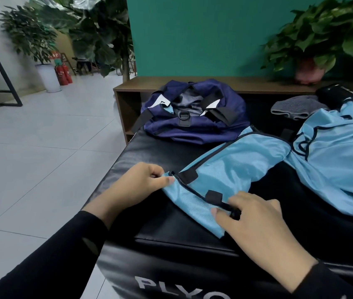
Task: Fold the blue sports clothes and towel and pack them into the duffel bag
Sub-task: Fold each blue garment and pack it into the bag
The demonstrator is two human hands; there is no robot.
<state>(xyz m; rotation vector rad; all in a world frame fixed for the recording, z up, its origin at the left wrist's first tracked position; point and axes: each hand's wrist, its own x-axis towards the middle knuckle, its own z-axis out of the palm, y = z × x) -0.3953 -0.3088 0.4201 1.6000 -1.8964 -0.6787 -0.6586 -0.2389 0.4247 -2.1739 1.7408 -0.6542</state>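
Two hands in black sleeves reach over a black padded box (171,238) with white lettering on its near face. Its top carries everything below.

Largest is a light blue shirt (341,169), spread loosely at the right. Next comes a navy duffel bag (195,130) at the far left, unzipped and sagging open, with grey fabric and a sliver of light blue cloth showing inside. Light blue shorts (231,167) with black trim lie flat between the bag and the hands. A folded grey towel (296,107) sits at the back right, beside a black item too blurred to identify.

So: one bag, one shirt, one pair of shorts, one towel.

Her or his left hand (136,186) pinches the near left corner of the shorts between thumb and curled fingers. The right hand (255,221) curls its fingers round the black edge strip of the shorts nearer the camera.
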